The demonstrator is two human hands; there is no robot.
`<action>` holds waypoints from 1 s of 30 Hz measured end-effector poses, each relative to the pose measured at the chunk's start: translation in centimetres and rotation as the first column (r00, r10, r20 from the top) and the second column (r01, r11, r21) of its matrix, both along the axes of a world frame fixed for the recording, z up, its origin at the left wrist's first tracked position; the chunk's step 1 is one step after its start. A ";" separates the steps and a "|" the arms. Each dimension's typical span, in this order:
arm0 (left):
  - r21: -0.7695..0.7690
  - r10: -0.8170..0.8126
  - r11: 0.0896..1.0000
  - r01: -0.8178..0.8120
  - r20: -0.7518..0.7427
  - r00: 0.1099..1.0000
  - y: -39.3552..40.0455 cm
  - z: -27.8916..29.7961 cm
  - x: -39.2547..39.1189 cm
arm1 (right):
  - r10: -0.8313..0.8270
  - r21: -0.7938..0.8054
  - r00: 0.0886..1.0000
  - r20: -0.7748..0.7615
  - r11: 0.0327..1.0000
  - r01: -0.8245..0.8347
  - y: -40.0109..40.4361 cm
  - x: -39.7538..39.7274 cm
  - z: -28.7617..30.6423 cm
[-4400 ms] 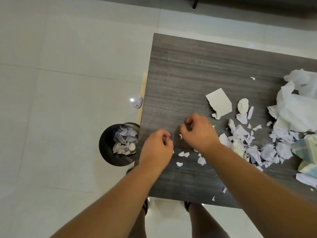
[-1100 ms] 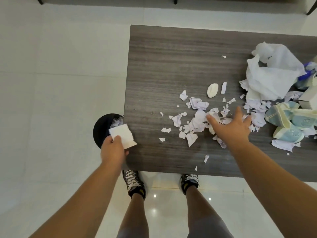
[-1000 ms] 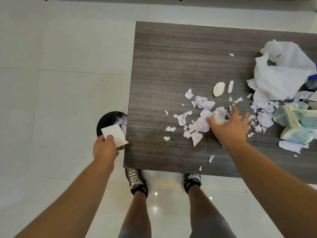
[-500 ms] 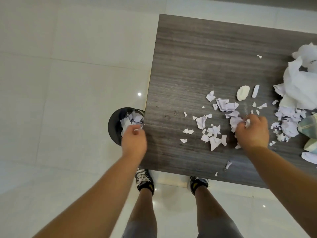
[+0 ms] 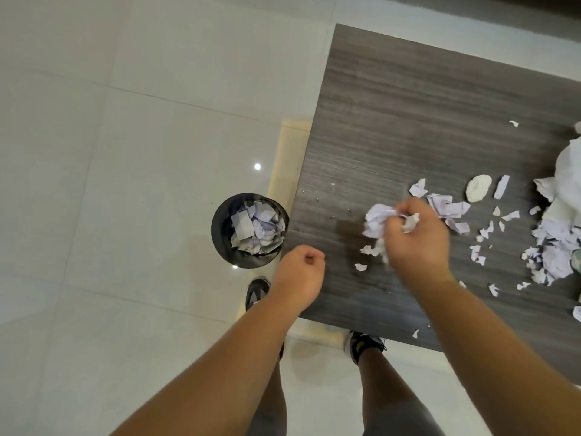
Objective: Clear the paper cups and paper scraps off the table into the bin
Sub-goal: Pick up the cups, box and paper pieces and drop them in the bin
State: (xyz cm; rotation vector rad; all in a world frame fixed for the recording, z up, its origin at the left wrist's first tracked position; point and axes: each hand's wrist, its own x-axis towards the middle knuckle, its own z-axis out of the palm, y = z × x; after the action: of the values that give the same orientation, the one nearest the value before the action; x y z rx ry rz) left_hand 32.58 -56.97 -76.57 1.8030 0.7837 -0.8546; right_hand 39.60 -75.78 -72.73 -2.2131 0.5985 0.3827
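Observation:
My right hand (image 5: 416, 239) is closed around a bunch of pale purple paper scraps (image 5: 379, 220) above the dark wooden table (image 5: 408, 114). My left hand (image 5: 300, 276) is curled into a loose fist with nothing in it, at the table's left edge just right of the bin. The black round bin (image 5: 220, 234) stands on the floor beside the table corner, filled with torn paper. More scraps (image 5: 446, 206) lie to the right of my right hand, and a bigger heap (image 5: 548, 250) sits near the right edge.
A crumpled white sheet (image 5: 569, 171) lies at the right edge of the table. A white oval piece (image 5: 478, 187) rests near it. Small bits (image 5: 361, 267) dot the tabletop in front of me. My feet (image 5: 364, 344) stand by the table's near edge on the tiled floor.
My left hand dropped the white card into the bin and pulled back to the table edge. My right hand closed on scraps and carried them left toward the bin side.

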 end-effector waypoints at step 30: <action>0.176 0.603 0.770 -0.613 0.113 0.790 17.4 -2.9 -4.7 | 0.597 0.016 0.615 -0.516 0.724 -0.690 27.3 2.1 -20.3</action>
State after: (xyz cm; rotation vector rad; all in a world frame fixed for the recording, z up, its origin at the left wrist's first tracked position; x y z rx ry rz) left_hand 27.89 -39.52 -79.43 1.5713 1.3679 -0.2982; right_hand 41.72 -48.51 -93.06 -2.4689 0.0301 1.3590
